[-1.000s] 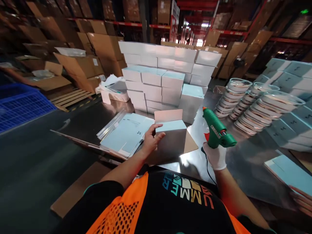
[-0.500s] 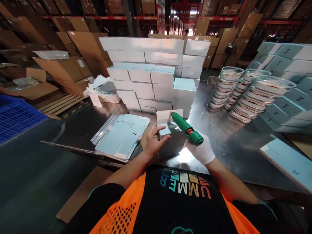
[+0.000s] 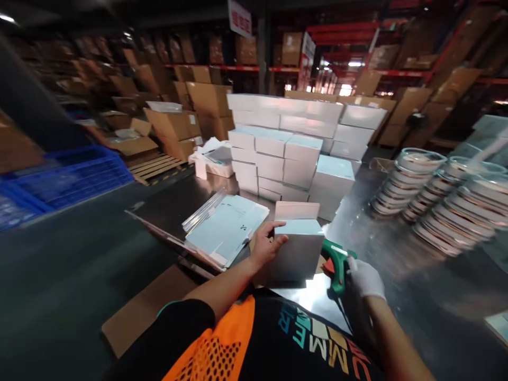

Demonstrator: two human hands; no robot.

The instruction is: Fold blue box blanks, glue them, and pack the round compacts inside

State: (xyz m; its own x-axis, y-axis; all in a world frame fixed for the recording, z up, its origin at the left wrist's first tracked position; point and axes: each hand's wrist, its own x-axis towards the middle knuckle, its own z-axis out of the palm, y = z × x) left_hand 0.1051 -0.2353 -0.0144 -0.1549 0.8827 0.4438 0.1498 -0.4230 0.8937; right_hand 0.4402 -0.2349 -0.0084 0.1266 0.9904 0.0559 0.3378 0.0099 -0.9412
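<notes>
White carton (image 3: 298, 258) stands upright directly to the right of the bare left hand (image 3: 265, 247), on the metal table (image 3: 375, 235). That hand is narrowed on the carton's upper left corner, fingers over the pale blue top edge and thumb against the near face. A flap (image 3: 297, 210) rises from the carton's far side, just beyond the left fingertips.

The right hand (image 3: 366, 278), in a white glove, is at the back end of a green hot glue gun (image 3: 338, 264); whether it grips the tool or only touches it, I cannot tell. The gun lies between this hand and the carton, its nozzle end hidden behind the carton's right edge and its orange trigger facing the carton.

Left of the left hand lie flat blue-white carton blanks (image 3: 230, 226), with clear plastic strips (image 3: 203, 210) along their far left side. Beyond the left hand rises a wall of stacked white cartons (image 3: 270, 165). Beyond the right hand and to its right stand stacks of round clear-lidded containers (image 3: 452, 225).
</notes>
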